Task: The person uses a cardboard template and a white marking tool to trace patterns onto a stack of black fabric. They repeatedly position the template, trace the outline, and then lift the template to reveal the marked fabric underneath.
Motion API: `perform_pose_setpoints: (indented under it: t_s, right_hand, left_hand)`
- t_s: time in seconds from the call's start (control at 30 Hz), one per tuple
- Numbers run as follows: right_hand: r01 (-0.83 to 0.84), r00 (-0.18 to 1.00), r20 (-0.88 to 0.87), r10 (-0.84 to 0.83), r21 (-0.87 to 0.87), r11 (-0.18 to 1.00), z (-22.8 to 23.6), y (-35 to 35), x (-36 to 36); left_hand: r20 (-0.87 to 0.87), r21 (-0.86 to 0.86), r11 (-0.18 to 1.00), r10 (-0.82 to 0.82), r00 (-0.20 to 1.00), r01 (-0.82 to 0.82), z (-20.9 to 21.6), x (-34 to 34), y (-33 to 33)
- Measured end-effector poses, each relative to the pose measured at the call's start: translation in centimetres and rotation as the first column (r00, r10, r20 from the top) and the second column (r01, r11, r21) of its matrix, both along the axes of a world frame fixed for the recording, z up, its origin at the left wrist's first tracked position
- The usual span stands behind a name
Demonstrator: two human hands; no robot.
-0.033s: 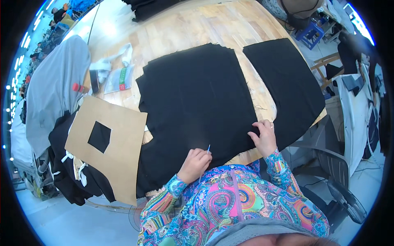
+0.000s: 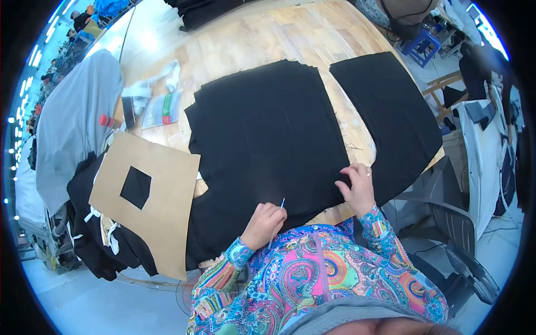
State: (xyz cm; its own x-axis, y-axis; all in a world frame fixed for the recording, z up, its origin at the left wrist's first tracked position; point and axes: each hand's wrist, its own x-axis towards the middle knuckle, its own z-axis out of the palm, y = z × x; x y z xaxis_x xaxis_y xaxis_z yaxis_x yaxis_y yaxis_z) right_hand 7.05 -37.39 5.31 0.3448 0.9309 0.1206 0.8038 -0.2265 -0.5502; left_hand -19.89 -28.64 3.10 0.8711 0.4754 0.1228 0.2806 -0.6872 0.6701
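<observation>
A stack of black fabric panels (image 2: pixel 268 139) lies flat on the wooden table (image 2: pixel 251 44). My left hand (image 2: pixel 263 222) is closed around a thin white-and-blue marking stick (image 2: pixel 281 205), whose tip rests on the near edge of the fabric. My right hand (image 2: pixel 357 190) presses flat on the fabric's near right corner, fingers spread. A second black fabric piece (image 2: pixel 391 117) lies to the right, apart from the stack. My patterned sleeves come in from the lower edge.
A brown cardboard template (image 2: pixel 162 206) with a square hole overlaps the stack's left side. A grey cloth (image 2: pixel 72 123), a plastic packet (image 2: pixel 162 109) and a white strip (image 2: pixel 162 78) lie at the left. A dark chair (image 2: pixel 441 223) stands at my right.
</observation>
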Motion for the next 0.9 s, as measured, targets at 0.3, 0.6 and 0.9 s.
perform_pose_setpoints:
  t_s: [0.3,0.6,0.9]
  right_hand:
    - [-0.491,0.862,-0.075,0.501,0.119,0.863,-1.8,0.2,-4.6]
    - [-0.405,0.909,0.033,0.415,0.304,0.862,-0.4,2.9,-4.1]
    - [-0.331,0.943,0.070,0.327,0.323,0.887,3.5,4.9,3.2]
  left_hand:
    - [0.018,-0.585,0.773,0.312,0.950,-0.243,0.0,0.2,0.3]
    - [0.121,0.136,0.938,0.303,0.945,-0.318,0.8,-2.5,0.1]
    - [-0.085,0.036,0.779,0.626,0.775,-0.626,5.2,-7.7,4.8]
